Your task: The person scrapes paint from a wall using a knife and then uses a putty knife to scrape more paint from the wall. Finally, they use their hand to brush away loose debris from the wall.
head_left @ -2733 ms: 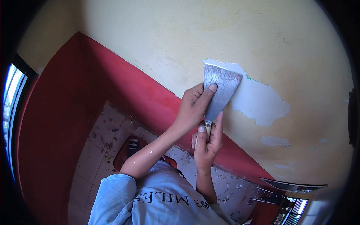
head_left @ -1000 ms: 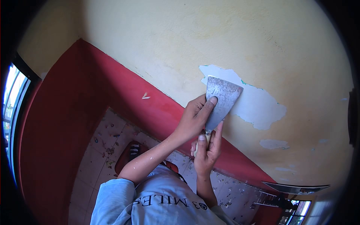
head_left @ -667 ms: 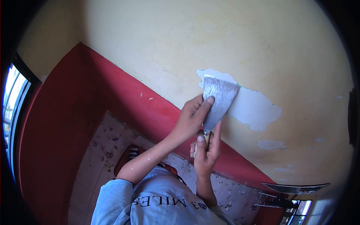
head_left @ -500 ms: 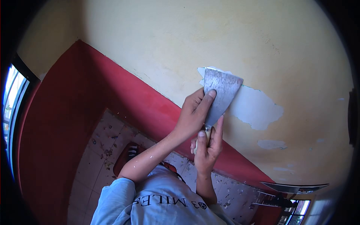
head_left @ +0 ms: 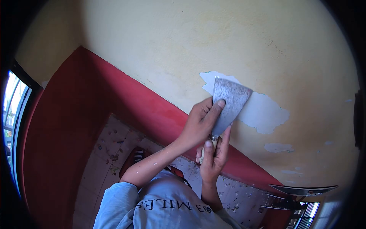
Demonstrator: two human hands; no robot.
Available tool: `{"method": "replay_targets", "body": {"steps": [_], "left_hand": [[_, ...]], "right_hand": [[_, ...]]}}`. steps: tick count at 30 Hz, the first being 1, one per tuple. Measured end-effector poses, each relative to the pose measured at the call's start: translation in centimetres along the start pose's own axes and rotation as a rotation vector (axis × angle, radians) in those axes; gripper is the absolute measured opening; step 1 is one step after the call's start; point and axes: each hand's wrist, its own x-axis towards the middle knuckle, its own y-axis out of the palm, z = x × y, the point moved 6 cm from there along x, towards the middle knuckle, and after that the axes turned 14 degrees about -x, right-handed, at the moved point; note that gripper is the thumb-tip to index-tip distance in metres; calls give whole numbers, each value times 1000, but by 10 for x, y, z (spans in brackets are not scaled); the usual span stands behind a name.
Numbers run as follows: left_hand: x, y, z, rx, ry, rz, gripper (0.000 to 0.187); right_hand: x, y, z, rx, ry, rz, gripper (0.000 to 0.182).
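Observation:
A wide metal scraper lies over a pale bare patch in the cream wall paint, its broad edge up and to the right. My left hand grips the blade's left side, with the thumb on its face and the other fingers partly hidden. Below it, my right hand is wrapped round the scraper's light handle, with the index finger stretched up along the blade's lower right edge.
Red paint covers the lower wall. Paint flakes lie scattered over the tiled floor. A barred window is at the far left. At the lower right are a dark-framed panel and a ladder.
The scraper and both hands have moved slightly down and right. More of the bare patch shows above and left of the blade. The grip is unchanged.

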Motion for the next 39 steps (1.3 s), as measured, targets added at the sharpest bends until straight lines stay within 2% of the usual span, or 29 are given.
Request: {"method": "replay_targets", "body": {"steps": [2,5,12,14,17,18,21,23,29,32,35,39], "left_hand": [[-1,0,2,9,70,-28,30],[3,2,-2,-70,-2,-36,30],[2,5,10,-27,29,-25,30],[5,10,-2,-57,-14,-2,31],[3,7,6,-19,52,14,31],[0,7,10,-24,-11,11,31],[0,10,9,5,54,-13,31],[8,11,-3,-45,19,4,30],[3,7,9,-4,59,-1,30],[8,10,-6,-51,57,-30,31],[13,8,-22,-12,61,-20,31],[-2,-2,8,-55,47,-73,30]], "right_hand": [[1,-2,-2,25,16,7,58],[-2,-1,-3,7,21,-25,57],[-2,-9,0,30,65,-36,58],[-1,-5,4,28,6,-41,57],[-2,-7,-1,32,-16,-45,57],[-4,-11,-2,38,1,-47,58],[-2,-10,-2,58,22,-59,58],[4,-9,7,30,13,-50,58],[0,-12,-1,30,-4,-20,57],[8,-9,7,8,10,-19,56],[17,-2,20,2,-66,35,56],[-3,-11,-7,-9,42,14,56]]}}
